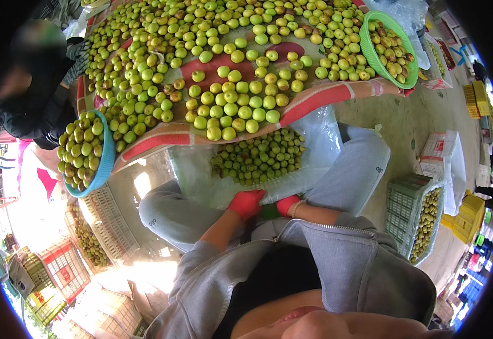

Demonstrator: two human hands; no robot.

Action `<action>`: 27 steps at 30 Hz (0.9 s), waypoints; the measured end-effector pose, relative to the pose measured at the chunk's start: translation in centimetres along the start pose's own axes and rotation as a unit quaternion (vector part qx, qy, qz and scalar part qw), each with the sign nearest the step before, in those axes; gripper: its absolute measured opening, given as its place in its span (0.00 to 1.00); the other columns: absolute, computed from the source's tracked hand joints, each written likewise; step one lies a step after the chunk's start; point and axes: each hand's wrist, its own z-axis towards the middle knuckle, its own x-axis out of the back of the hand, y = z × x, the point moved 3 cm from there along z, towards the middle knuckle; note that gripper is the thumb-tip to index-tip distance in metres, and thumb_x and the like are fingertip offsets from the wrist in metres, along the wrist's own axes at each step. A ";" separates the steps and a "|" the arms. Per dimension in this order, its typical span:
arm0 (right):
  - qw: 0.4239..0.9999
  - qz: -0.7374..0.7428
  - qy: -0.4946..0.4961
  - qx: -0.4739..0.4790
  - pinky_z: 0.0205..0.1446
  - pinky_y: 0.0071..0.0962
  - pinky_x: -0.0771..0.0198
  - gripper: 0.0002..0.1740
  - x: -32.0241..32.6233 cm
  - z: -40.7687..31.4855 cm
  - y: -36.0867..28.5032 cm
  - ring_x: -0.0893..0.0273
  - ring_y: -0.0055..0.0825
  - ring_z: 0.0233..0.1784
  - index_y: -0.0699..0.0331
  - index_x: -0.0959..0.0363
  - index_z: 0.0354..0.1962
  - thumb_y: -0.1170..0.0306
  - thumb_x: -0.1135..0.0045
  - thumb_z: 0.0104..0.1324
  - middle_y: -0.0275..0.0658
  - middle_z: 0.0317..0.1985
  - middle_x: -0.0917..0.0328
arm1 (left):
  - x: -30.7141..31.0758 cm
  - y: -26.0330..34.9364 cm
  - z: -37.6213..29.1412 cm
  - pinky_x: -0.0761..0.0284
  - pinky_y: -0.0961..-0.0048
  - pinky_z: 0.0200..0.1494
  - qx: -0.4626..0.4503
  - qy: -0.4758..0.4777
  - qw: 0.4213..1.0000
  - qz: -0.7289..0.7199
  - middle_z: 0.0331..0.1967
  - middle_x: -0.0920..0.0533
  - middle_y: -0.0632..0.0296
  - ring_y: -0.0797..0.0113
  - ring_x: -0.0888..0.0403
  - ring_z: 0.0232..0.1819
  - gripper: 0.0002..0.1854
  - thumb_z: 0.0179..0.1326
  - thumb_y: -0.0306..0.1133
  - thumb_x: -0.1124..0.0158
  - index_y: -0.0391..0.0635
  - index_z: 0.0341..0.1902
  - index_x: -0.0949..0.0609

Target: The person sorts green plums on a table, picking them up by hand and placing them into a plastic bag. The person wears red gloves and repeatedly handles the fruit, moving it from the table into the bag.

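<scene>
Between my knees sits a crate lined with a clear plastic liner [200, 186], partly under the table edge. Green jujubes [259, 156] fill its middle. My left hand [246, 204], in a red glove, is curled at the liner's near edge and appears to pinch it. Beside it, my right hand [287, 205], also red-gloved, rests at the same edge; its fingers are partly hidden, so its grip is unclear. A dark green surface [270, 211] shows between the two hands. In front, the table with a red-patterned cover [314, 101] bears many loose green and brownish jujubes [229, 97].
A blue basket [109, 154] of jujubes stands at the table's left corner, a green basket [367, 46] at the right. Filled crates stand on the floor: a grey-green one [405, 212] at right, a white one [111, 224] at left. A person [39, 97] is at the table's left side.
</scene>
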 end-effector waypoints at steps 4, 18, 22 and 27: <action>0.997 0.033 0.057 0.036 0.54 0.38 0.32 0.17 4.9 -2.1 -3.5 0.27 0.47 0.51 0.64 0.26 0.43 0.64 0.57 0.63 0.51 0.45 0.24 | -0.2 0.2 -0.3 0.26 0.59 0.47 0.018 0.030 0.999 0.012 0.47 0.20 0.53 0.50 0.22 0.46 0.24 0.51 0.39 0.40 0.50 0.54 0.25; 0.872 0.381 0.226 0.208 0.53 0.24 0.30 0.19 26.1 -9.1 -3.9 0.24 0.24 0.50 0.62 0.30 0.54 0.70 0.46 0.66 0.39 0.47 0.22 | 1.5 2.6 -2.3 0.30 0.60 0.56 0.076 0.012 0.995 -0.064 0.52 0.23 0.46 0.46 0.26 0.54 0.34 0.56 0.53 0.41 0.46 0.62 0.30; 0.871 0.346 0.302 0.173 0.57 0.24 0.31 0.19 29.9 -8.1 -2.3 0.26 0.24 0.54 0.65 0.33 0.56 0.75 0.49 0.67 0.38 0.51 0.24 | 8.0 5.0 -3.5 0.28 0.61 0.53 -0.011 0.159 0.982 -0.100 0.50 0.22 0.49 0.49 0.24 0.51 0.26 0.59 0.46 0.41 0.48 0.59 0.27; 0.860 0.255 0.411 0.163 0.55 0.26 0.31 0.18 36.0 -1.3 -1.7 0.25 0.30 0.52 0.61 0.30 0.53 0.73 0.46 0.65 0.41 0.49 0.24 | 20.1 5.0 -4.6 0.26 0.66 0.49 -0.027 0.353 0.923 -0.154 0.48 0.20 0.53 0.55 0.22 0.49 0.18 0.60 0.36 0.39 0.48 0.54 0.23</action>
